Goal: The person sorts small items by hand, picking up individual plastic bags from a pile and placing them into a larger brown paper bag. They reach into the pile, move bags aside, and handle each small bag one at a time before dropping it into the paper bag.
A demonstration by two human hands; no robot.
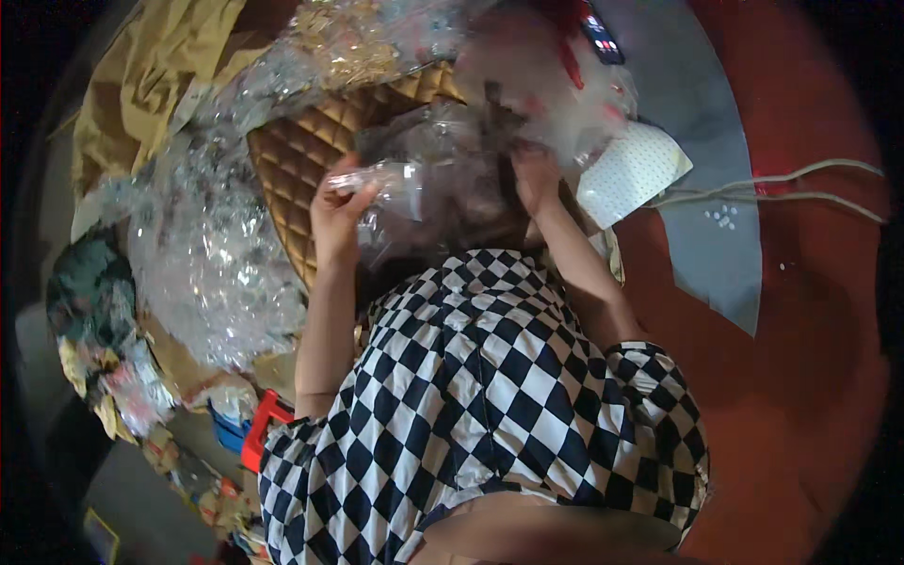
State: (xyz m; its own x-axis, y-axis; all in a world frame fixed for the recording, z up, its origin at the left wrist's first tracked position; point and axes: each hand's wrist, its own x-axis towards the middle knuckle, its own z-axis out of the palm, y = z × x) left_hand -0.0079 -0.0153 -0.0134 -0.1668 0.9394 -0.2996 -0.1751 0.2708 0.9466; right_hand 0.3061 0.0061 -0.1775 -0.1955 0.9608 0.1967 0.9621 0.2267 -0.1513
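Note:
My left hand (337, 215) is closed, thumb against fingers, on a small clear plastic bag (403, 185). Beneath that bag spreads a heap of clear plastic bags (452, 169) over my lap, looking dark and glossy. At the right side of this heap is my right hand (537, 179), its fingers smeared and partly hidden, so what they grip does not show. A brown quilted cushion or cover (292, 179) lies under the heap and extends past my left hand.
A large pile of filled clear packets (207, 254) lies at the left. Beyond my right hand are a whitish translucent bag (532, 56), a phone (603, 38) and a white dotted sheet (633, 177). A pale cord (800, 174) crosses the grey strip (702, 235) on the red floor (753, 424).

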